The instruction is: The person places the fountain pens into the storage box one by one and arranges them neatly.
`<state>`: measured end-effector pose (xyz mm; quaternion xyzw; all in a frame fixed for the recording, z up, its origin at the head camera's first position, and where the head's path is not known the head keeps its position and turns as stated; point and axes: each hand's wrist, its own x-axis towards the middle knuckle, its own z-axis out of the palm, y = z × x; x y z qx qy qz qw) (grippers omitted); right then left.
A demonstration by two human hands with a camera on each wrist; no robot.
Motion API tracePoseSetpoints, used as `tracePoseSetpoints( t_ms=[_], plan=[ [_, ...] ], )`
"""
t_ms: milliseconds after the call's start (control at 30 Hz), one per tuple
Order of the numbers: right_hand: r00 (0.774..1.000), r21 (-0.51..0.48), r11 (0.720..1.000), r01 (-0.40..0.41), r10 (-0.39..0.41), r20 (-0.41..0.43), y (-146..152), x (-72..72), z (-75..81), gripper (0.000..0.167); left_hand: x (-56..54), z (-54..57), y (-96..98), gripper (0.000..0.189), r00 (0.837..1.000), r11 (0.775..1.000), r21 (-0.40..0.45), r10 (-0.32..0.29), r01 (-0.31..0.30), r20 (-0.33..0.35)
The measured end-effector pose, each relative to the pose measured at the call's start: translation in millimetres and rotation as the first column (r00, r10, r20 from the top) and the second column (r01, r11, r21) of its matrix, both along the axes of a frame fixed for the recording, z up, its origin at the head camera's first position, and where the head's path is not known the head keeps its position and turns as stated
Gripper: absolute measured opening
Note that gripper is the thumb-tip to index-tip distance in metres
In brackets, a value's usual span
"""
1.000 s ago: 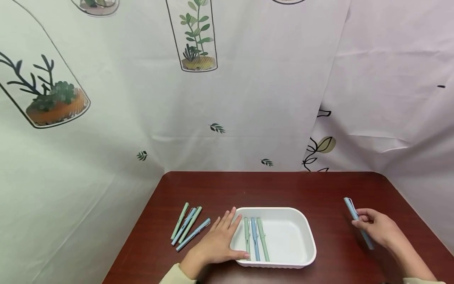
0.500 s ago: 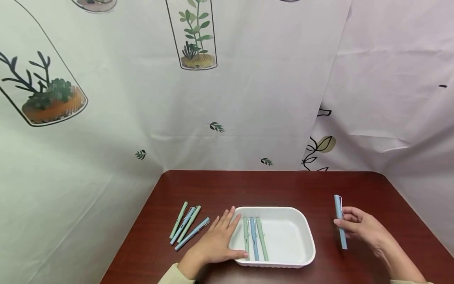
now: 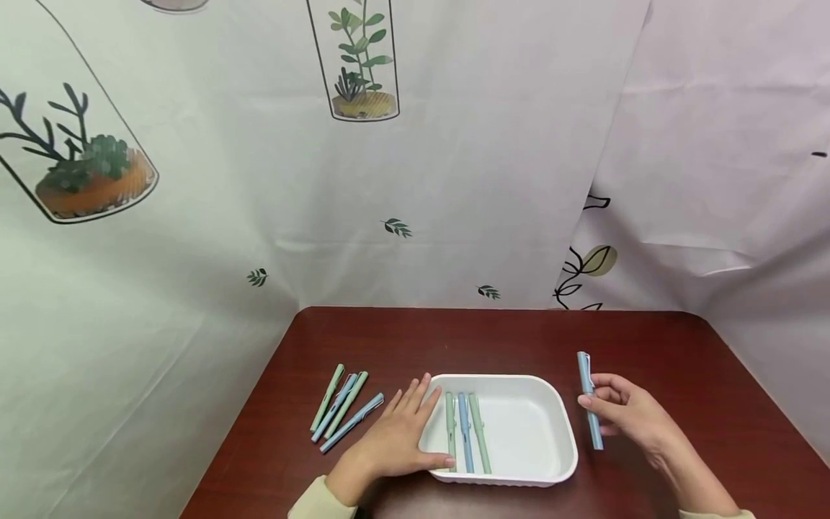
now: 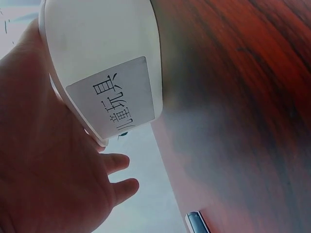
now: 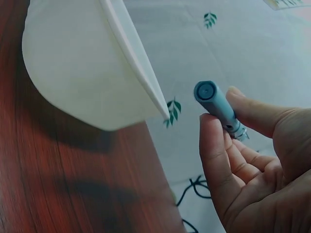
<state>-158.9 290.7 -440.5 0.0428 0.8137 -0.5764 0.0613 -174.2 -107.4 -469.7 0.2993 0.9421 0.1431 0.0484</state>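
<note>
My right hand (image 3: 625,411) pinches a blue pen (image 3: 589,400) between thumb and fingers, just right of the white tray (image 3: 528,472). In the right wrist view the same pen (image 5: 218,106) points one end at the camera, apart from the tray's wall (image 5: 87,73). With fingers spread, my left hand (image 3: 395,440) rests across the tray's left rim, its thumb over the near rim. Inside the tray's left half lie a green pen (image 3: 450,425), a blue pen (image 3: 465,432) and another green pen (image 3: 480,436), side by side.
Several green and blue pens (image 3: 344,407) lie loose on the dark red table (image 3: 389,339), left of the tray. A label with printed characters (image 4: 114,97) is on the tray's side in the left wrist view. A patterned white cloth (image 3: 454,180) hangs behind the table.
My right hand has carried the blue pen leftward towards the tray, and the pen has turned more upright in view. The left hand has stayed on the tray's rim.
</note>
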Motion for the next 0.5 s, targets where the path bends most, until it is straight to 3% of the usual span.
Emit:
tracePoseSetpoints(
  t_ms=[500],
  plan=[
    [0.998,-0.022,0.998,-0.057,0.057,0.032,-38.3,3.5,0.3,0.056,2.0,1.0,-1.0,0.109,1.000,1.000,0.006,0.004,-0.004,0.007]
  ],
)
